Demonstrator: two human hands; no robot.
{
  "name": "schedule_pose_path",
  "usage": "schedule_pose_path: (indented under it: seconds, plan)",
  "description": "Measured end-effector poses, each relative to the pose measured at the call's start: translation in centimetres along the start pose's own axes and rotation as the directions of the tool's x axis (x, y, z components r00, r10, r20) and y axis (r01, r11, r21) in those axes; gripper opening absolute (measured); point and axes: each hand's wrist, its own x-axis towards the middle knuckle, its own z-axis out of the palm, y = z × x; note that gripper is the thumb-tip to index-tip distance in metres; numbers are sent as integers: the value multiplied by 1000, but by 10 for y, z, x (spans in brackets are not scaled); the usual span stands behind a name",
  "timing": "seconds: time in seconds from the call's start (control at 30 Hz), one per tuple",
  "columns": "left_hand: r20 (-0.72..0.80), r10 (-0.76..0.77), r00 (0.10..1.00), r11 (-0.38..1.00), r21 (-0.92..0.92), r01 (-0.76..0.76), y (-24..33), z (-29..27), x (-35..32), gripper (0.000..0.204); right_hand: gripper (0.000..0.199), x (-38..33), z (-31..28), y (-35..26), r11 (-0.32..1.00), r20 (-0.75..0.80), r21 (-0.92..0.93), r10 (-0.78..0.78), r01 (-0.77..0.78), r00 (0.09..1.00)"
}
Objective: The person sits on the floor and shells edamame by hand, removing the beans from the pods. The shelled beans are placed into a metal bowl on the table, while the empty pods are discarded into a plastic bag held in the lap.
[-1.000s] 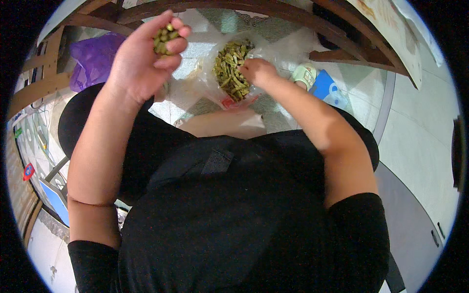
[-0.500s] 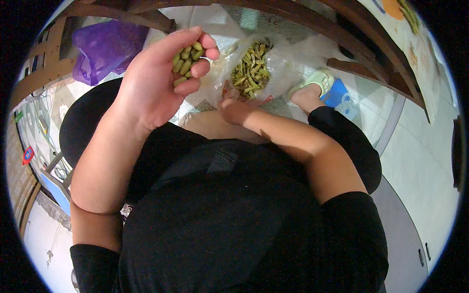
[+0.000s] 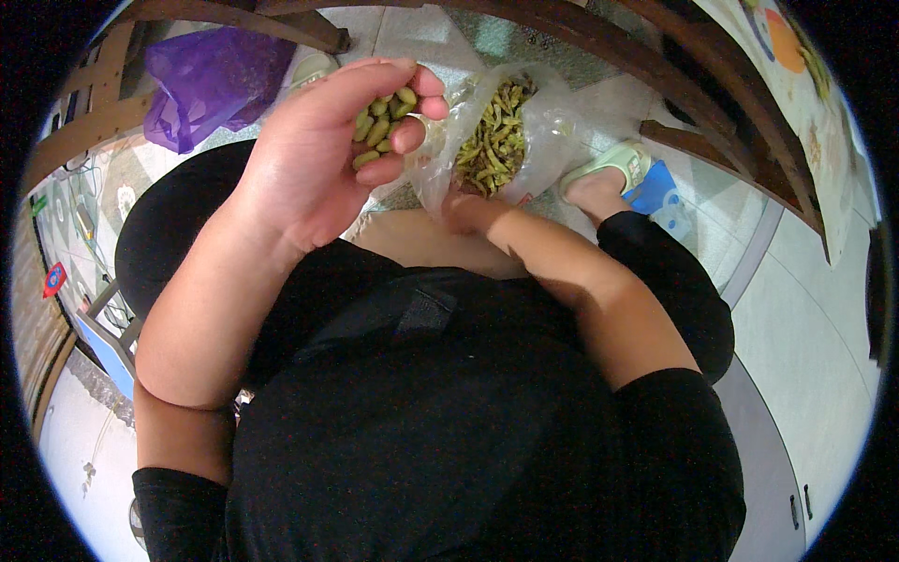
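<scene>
My left hand (image 3: 304, 150) is raised with its fingers curled around several plump, oval green beans (image 3: 378, 129), which show between the fingers and palm. To its right, a clear plastic bag (image 3: 552, 126) stands open on the floor between my legs. Inside is a heap of yellow-green and brownish bean pods (image 3: 496, 136). My right hand (image 3: 465, 212) reaches down to the near edge of this bag. Its fingers are hidden by the hand and the plastic, so what they hold does not show.
A purple plastic bag (image 3: 211, 80) lies at far left beside wooden furniture legs (image 3: 103, 122). Dark wooden beams (image 3: 552, 42) cross the far side. My foot in a pale green slipper (image 3: 626, 165) rests next to a blue item (image 3: 653, 187). White cabinets (image 3: 805, 309) stand at right.
My left hand has shifted slightly right in the picture, still holding the beans. My right hand has moved slightly at the bag's near side, and the bag looks more upright.
</scene>
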Motion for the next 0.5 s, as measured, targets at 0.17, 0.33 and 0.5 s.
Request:
schedule_pose_path:
  seconds: [0.17,0.33,0.5]
  plan:
    - [-2,-7,1000,1000,12,7,-1,4,1,21,34,3,-5,1,951,133,290,72,-108,989]
    - [-25,-6,1000,999,-45,5,-1,1,1,22,38,-32,-75,-26,903,146,336,230,-266,962]
    - [-13,-10,1000,1000,-15,10,-2,1,3,22,40,-24,-74,11,837,-154,393,468,-381,870]
